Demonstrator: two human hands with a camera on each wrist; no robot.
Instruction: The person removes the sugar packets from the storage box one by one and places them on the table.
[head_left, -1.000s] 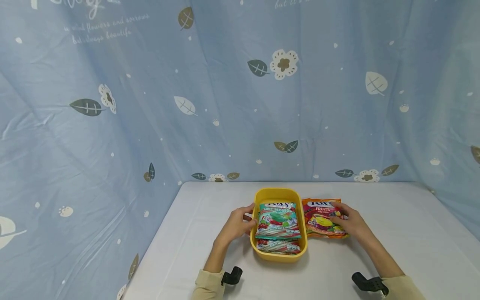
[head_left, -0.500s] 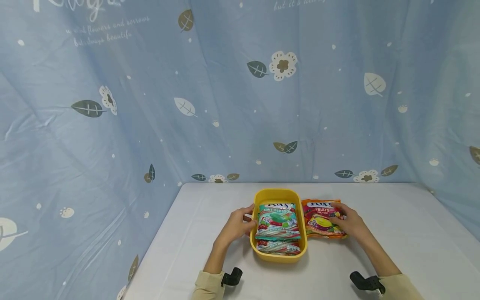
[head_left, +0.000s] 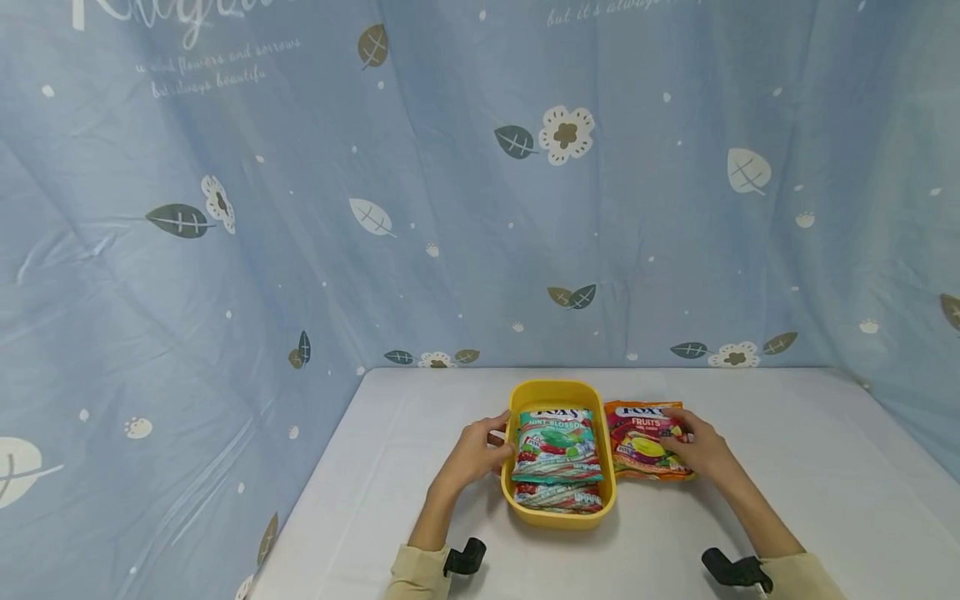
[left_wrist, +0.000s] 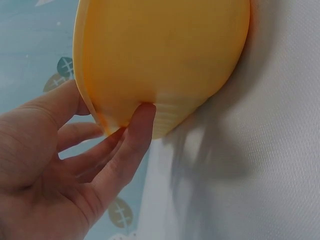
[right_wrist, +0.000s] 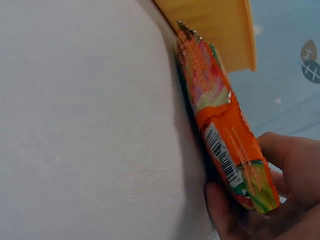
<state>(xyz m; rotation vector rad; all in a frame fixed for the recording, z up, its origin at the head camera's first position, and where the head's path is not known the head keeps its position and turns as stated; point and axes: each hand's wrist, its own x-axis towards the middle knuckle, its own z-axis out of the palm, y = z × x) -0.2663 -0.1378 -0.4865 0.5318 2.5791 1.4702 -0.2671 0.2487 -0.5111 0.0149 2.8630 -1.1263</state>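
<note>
A yellow plastic tub (head_left: 557, 520) stands on the table with a green mint candy bag (head_left: 557, 446) inside, overlapping a second candy bag (head_left: 558, 498). My left hand (head_left: 474, 452) grips the tub's left side; in the left wrist view the thumb is at the rim and fingertips press the outer wall (left_wrist: 165, 55). Just right of the tub lies a red and orange fruit candy bag (head_left: 636, 443). My right hand (head_left: 703, 446) holds its right edge, thumb over the top and fingers partly hidden beneath. The bag's orange end with a barcode (right_wrist: 222, 155) shows in the right wrist view.
A white-covered table (head_left: 420, 400) carries everything. Behind it and on the left hangs a blue curtain (head_left: 450, 167) with leaf and flower prints. Black wrist cameras sit on both forearms, the left camera (head_left: 467, 557) close to the tabletop.
The head view has tilted slightly, so the scene sits a little lower. Both hands, the tub and the bags keep their places.
</note>
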